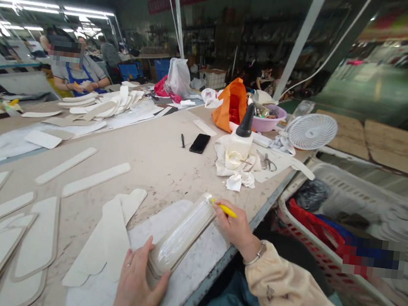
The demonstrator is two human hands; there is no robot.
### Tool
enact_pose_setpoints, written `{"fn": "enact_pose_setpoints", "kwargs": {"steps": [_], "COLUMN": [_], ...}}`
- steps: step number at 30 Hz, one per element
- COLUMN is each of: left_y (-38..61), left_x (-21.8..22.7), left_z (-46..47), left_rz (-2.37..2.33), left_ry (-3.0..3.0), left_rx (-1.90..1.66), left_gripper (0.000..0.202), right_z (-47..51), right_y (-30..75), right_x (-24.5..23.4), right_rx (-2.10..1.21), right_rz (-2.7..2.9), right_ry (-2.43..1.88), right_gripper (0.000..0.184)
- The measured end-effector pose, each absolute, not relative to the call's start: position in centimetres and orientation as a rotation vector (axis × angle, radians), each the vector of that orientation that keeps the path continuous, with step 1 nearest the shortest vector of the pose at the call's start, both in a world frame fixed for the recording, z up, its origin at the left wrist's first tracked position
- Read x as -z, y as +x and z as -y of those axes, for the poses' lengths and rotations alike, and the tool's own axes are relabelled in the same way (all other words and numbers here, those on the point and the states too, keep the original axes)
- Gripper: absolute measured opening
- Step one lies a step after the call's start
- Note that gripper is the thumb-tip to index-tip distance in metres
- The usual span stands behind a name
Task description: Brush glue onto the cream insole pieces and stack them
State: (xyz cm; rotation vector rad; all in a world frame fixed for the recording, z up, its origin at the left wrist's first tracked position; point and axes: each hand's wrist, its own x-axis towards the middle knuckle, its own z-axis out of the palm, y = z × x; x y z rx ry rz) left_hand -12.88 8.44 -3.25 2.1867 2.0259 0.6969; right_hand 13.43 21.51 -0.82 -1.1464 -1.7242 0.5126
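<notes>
A stack of long, pale strips with rounded ends point(175, 245) lies slantwise near the table's front edge. Wet white glue shines along the top strip. At its near end my left hand point(139, 283) holds the stack, thumb on one side and forefinger on the other. My right hand point(234, 227) is closed round a yellow-handled brush point(227, 209), its tip in a white blob at the strip's far end. White sheeting point(211, 247) lies under the stack. Just left of it, several loose cream pieces point(112, 231) overlap.
Many cut pieces point(37, 242) cover the table's left side. Farther back are a black phone point(200, 143), a black-nozzled bottle point(242, 140), scissors point(269, 163), an orange bag point(231, 104) and a white fan point(312, 131). A plastic basket point(301, 233) stands right; a co-worker point(82, 73) sits far left.
</notes>
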Motion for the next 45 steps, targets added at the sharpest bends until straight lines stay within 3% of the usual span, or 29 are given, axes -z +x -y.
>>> {"fn": "enact_pose_setpoints", "kwargs": {"steps": [7,15,22,29,32,39,45], "left_y": [-13.2,-13.2,-13.3,-13.2,-13.2,-13.0,-12.7], "left_x": [3.8,3.9,3.9,3.9,3.8,3.5,2.9], "left_z": [-8.6,-8.6,-8.7,-8.5,-8.5,-8.4,-8.4], "left_rz": [-2.047,-2.073,-2.065,-2.062,-2.062,-2.042,-2.008], "left_ry": [2.244,2.234,2.246,2.230,2.218,2.204,2.209], "left_rx": [-0.704,-0.676,-0.694,-0.703,-0.708,-0.701,-0.717], "left_gripper": [0.078,0.077,0.077,0.076,0.077,0.079,0.075], "right_z": [-18.6,-21.6,-19.6,-20.4,-19.0,-15.3,-19.2], "right_y": [12.0,14.1,13.0,14.5,13.8,10.3,13.2], "right_x": [-0.1,1.1,0.5,0.4,-0.1,-1.2,0.0], "right_rx": [-0.574,-0.374,-0.488,-0.284,-0.374,-0.979,-0.829], "right_rz": [2.018,1.817,2.002,1.922,2.039,2.016,1.646], "right_ry": [-0.759,-1.082,-0.858,-1.093,-1.025,-0.801,-1.264], "right_gripper": [0.019,0.017,0.018,0.016,0.014,0.017,0.024]}}
